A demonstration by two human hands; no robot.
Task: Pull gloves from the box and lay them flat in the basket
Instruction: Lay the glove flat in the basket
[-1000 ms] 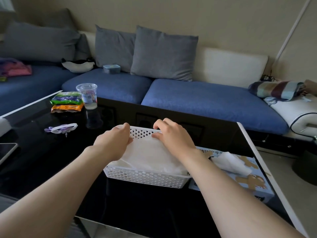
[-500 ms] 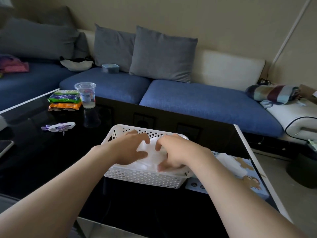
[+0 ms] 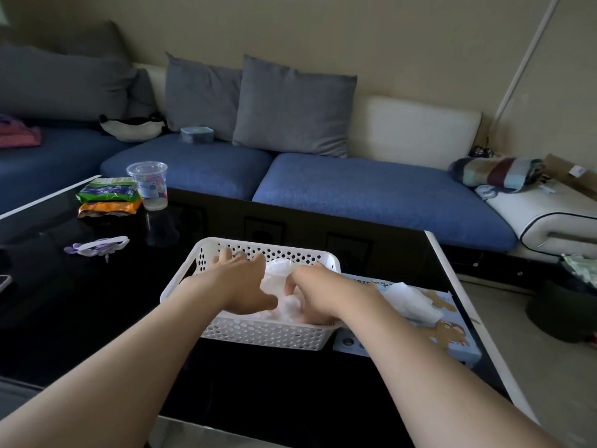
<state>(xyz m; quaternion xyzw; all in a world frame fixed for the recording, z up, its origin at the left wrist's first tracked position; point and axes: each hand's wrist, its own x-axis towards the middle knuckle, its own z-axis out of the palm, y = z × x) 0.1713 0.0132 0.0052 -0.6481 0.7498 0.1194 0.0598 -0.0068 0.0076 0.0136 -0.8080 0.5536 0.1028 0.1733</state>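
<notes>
- My left hand lies flat, fingers spread, pressing the glove pile down inside the white perforated basket.
- My right hand hunches over the same pile; whether it pinches or just presses, I can't tell.
- The film looks thin, crinkly and near weightless, so I'd smooth it from the middle outward.
- The next glove pokes from the blue box beside the basket; I'd take it by its loose tip.

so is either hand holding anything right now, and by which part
The left hand holds nothing; it presses flat on the gloves in the basket. The right hand curls its fingers into them; a grip cannot be told.
</notes>
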